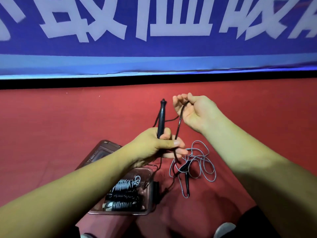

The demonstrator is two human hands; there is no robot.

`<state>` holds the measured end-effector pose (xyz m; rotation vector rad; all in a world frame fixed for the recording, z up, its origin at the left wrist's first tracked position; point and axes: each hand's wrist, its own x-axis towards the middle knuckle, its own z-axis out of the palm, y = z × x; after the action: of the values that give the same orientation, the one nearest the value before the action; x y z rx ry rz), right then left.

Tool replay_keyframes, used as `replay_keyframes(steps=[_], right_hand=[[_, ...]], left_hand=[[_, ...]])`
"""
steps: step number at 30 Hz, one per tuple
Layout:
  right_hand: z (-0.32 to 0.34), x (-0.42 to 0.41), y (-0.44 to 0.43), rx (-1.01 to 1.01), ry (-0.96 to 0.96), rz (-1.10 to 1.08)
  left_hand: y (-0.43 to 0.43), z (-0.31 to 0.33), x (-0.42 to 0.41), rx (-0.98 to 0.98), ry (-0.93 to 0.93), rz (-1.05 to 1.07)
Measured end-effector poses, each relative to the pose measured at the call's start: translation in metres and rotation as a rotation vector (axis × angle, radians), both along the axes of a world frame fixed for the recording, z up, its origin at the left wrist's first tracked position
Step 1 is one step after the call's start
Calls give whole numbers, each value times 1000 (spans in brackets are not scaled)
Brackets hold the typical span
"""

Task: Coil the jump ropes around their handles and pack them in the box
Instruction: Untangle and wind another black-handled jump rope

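Plastic, clear with a brownish tint: box (151, 186) low and to the left of the left hand (154, 145), partly under that forearm, open-topped on the red cloth (68, 117). Inside, coiled jump ropes (125, 188) side by side, wound tight round their handles. Flat just behind the box, its lid (103, 152). Left hand curled round the lower end of a black handle (162, 115), held upright, tip pointing away; thumb and forefinger of the same hand pinching the black rope (178, 124) just right of the handle. From that pinch, rope rising up and to the right into the right hand (195, 114), raised higher and just beside the handle's tip, fingers curled loosely with the rope looped over them. Rest of the black rope trailing down below the left hand toward the box's right wall. Below the right hand and just right of the left fingertips, grey jump rope (205, 162) in a loose tangle on the cloth, uncoiled, its two dark handles (187, 182) in the middle of the loops. Beyond both hands, blue banner (154, 54) with large white characters.
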<state>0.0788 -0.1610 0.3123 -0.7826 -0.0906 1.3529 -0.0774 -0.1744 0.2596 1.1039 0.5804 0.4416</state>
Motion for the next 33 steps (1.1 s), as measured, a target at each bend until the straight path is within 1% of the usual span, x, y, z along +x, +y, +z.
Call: replay_keyframes(steps=[1, 2, 4, 5, 7, 8, 9, 10, 11, 12, 13, 14, 16, 17, 19, 21, 22, 23, 25, 26, 27, 28, 30, 31, 33], right_hand=[[-1, 6, 0, -22, -82, 12], [-4, 11, -1, -52, -200, 74], [-11, 14, -7, -75, -404, 326], [-15, 11, -11, -55, -435, 479], [-23, -3, -18, 15, -422, 776], [-30, -11, -21, 33, -470, 913], [-39, -17, -24, 26, -576, 1040], [-48, -22, -26, 1, -726, 1159], [-55, -28, -28, -21, -870, 1249], [-59, -30, -31, -53, -953, 1284], [-60, -32, -31, -85, -944, 1265], [-57, -34, -31, -104, -862, 1194], [-47, -34, -23, -80, -618, 966], [-40, -33, -17, -47, -472, 849], [-25, -29, -6, 26, -158, 651], [-14, -21, 2, 76, 110, 458], [-12, -14, 5, 82, 202, 343], [-10, -8, 8, 76, 253, 223], [-9, 4, 13, 25, 239, 39], [-11, 8, 15, -18, 174, 3], [-12, 10, 15, -67, 63, 18], [-15, 9, 12, -112, -81, 93], [-24, 0, 2, -152, -338, 357], [-29, -9, -5, -130, -412, 518], [-35, -29, -19, -41, -481, 795]], left_hand=[[3, 5, -1, -13, -2, 67], [7, 11, -2, -24, -18, 136], [18, 24, -8, -39, -85, 248], [24, 28, -11, -46, -118, 292], [34, 35, -19, -51, -152, 369], [38, 37, -22, -49, -161, 394], [41, 39, -25, -42, -166, 417], [45, 41, -28, -28, -172, 440], [49, 43, -34, -11, -181, 465], [53, 44, -37, 18, -191, 482], [57, 45, -41, 57, -191, 502], [60, 44, -44, 101, -171, 514], [59, 38, -47, 155, -81, 507], [54, 33, -46, 143, -27, 476], [40, 23, -43, 91, 50, 332], [24, 12, -37, 95, 105, 94], [17, 7, -34, 126, 128, -9], [11, 4, -31, 133, 139, -73], [3, 3, -24, 100, 110, -72], [1, 5, -21, 83, 72, -50], [2, 9, -19, 68, 39, -2], [5, 14, -19, 54, -7, 56], [15, 27, -21, -2, -119, 178], [21, 33, -24, -27, -168, 229], [33, 39, -29, -26, -198, 322]])
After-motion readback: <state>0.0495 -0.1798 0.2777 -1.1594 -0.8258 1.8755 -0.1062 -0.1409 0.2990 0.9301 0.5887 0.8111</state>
